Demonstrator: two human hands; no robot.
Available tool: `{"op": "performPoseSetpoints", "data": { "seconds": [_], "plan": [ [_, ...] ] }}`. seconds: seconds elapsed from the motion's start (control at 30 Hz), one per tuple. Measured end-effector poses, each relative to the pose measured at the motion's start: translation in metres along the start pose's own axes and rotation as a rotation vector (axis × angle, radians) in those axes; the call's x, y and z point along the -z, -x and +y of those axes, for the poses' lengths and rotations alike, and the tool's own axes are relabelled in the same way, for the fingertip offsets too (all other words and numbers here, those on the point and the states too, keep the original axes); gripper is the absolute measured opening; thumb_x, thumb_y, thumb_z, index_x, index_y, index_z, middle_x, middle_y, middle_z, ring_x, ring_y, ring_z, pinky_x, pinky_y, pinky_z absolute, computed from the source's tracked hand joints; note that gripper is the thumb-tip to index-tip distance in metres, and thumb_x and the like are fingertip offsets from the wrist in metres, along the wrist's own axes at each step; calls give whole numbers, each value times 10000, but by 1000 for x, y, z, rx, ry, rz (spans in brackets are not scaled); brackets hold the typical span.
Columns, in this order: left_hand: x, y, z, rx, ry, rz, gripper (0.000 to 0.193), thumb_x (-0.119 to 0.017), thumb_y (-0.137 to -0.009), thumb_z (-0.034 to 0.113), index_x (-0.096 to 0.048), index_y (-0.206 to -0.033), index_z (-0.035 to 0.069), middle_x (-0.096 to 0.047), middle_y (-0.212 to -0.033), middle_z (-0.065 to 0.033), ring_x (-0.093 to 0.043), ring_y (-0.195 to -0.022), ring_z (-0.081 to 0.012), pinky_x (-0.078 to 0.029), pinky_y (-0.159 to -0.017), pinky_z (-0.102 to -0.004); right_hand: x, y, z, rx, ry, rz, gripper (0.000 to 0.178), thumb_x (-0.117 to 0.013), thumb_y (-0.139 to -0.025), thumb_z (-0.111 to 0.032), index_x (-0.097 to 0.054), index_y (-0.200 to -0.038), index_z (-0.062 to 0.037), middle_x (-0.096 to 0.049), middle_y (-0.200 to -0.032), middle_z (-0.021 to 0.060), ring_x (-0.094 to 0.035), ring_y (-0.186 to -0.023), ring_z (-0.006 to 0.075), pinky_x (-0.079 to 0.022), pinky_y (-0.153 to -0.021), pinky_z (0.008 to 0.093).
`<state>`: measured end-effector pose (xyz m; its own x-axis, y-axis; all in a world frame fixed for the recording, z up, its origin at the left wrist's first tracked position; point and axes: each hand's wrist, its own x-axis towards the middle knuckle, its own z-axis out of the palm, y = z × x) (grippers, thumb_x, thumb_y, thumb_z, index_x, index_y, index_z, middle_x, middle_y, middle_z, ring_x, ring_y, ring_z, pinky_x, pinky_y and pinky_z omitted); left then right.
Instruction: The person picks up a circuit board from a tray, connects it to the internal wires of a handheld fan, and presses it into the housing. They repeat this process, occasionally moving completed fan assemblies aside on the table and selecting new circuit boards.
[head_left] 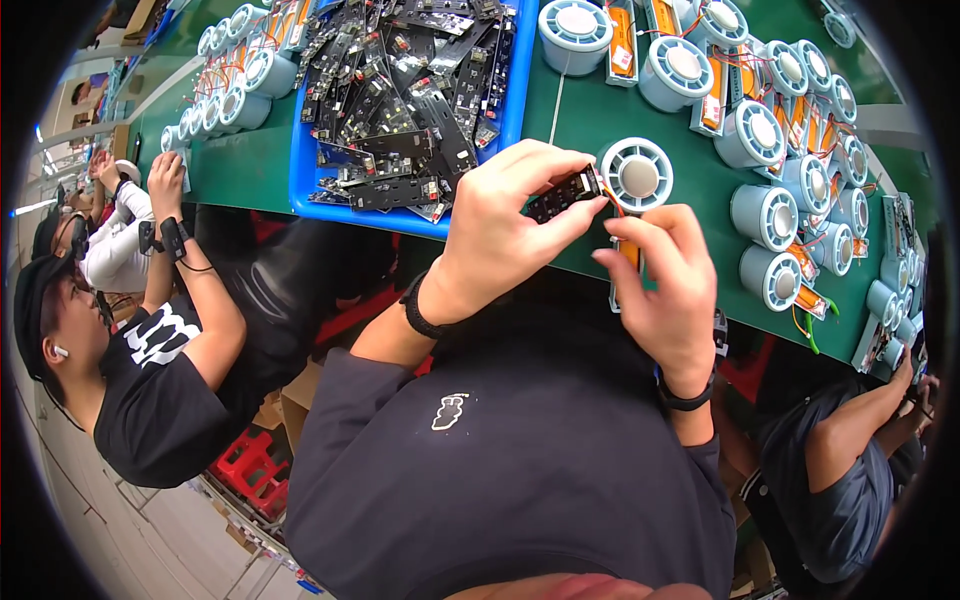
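My left hand (505, 225) grips a black circuit board (563, 199) between thumb and fingers, tilted above the table's near edge. Thin red and other wires (612, 196) run from the board's right end toward my right hand. My right hand (668, 280) is close by, its thumb and index finger apart, with no object visible in its grasp. Between and behind those fingers an orange battery pack (628, 252) shows in part; the hand hides the rest. Just beyond both hands stands a light-blue round housing (637, 177) with a slotted rim and a grey centre disc.
A blue tray (370, 218) heaped with black circuit boards (400, 110) lies at the left on the green table (590, 115). Several light-blue housings (752, 135) with orange battery packs crowd the right side. People sit at left (150, 370) and right (840, 460).
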<state>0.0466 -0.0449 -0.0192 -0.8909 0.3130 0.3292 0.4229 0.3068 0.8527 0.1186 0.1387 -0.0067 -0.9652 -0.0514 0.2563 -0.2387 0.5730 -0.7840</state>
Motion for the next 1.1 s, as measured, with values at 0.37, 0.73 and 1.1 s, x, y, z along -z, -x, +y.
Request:
{"op": "performPoseSetpoints", "data": {
  "seconds": [0.37,0.73,1.1],
  "plan": [
    [24,-3,9,-41,48,-469,310,-840,-791,16,-754,-1089,3,-747,-1003,-113,-739,-904,-245,-588,-795,-326,4,6,17,36,-112,87,224,-784,-779,108,-748,-968,-7,-733,-925,110,-673,-660,206,-517,-584,305],
    [20,4,15,61,157,-463,330,-812,-820,8,-730,-1140,3,-739,-1049,-133,-733,-940,-290,-574,-818,-357,18,-1,25,174,186,-19,222,-782,-769,97,-746,-968,6,-766,-956,130,-738,-791,259,-566,-666,325],
    [8,6,24,303,218,-470,346,-790,-868,-8,-694,-1201,-2,-712,-1087,-108,-716,-977,-192,-617,-838,-317,6,-5,22,217,127,56,237,-789,-742,80,-715,-944,-20,-710,-907,98,-652,-738,276,-508,-625,352]
  ]
}}
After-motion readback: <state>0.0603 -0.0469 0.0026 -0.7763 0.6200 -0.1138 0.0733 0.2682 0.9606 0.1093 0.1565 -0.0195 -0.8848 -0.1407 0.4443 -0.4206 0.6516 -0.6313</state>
